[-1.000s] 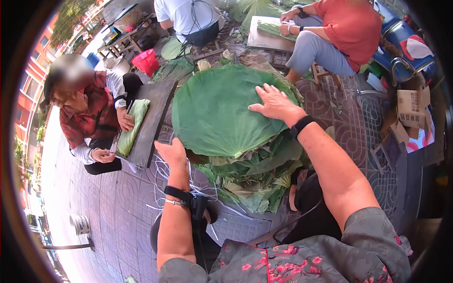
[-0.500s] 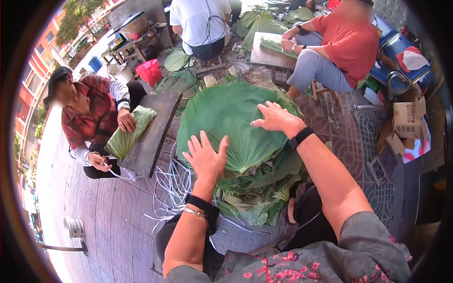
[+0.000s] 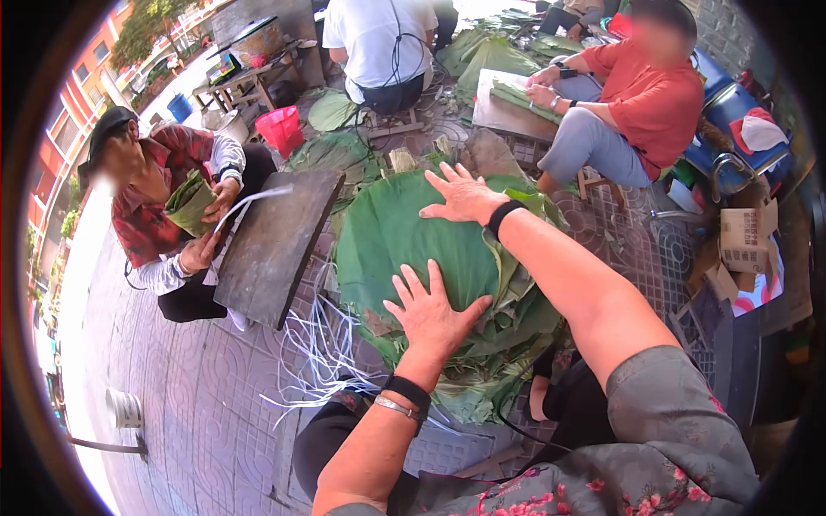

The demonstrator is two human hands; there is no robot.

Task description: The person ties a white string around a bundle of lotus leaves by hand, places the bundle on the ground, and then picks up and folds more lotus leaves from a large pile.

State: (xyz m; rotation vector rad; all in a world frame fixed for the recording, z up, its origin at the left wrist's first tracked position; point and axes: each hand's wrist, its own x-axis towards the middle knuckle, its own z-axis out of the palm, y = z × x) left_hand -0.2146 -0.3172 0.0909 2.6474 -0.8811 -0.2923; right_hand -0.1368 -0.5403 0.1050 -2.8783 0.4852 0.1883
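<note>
In front of me a large green lotus leaf (image 3: 387, 232) lies on top of a pile of leaves (image 3: 482, 378). My left hand (image 3: 430, 316) rests flat on its near part, fingers spread. Farther back, my right hand (image 3: 465, 196) lies on the leaf near its far right edge, the fingers apart. Both hands hold nothing. Folded and ragged leaf edges show on the pile's right side, beside my right forearm. A bundle of white strips (image 3: 323, 348) lies on the ground left of the pile.
At left a person (image 3: 172, 206) holds a folded leaf bundle (image 3: 191, 205) and a white strip beside a dark board (image 3: 280, 249). A person in a red shirt (image 3: 645, 103) works at another board (image 3: 508, 112). Behind are a red bucket (image 3: 280, 129) and cardboard boxes (image 3: 747, 236).
My left hand has moved right and nearer; my right hand has shifted left and away. The top leaf looks folded over now. The person at left has lifted the bundle off the board.
</note>
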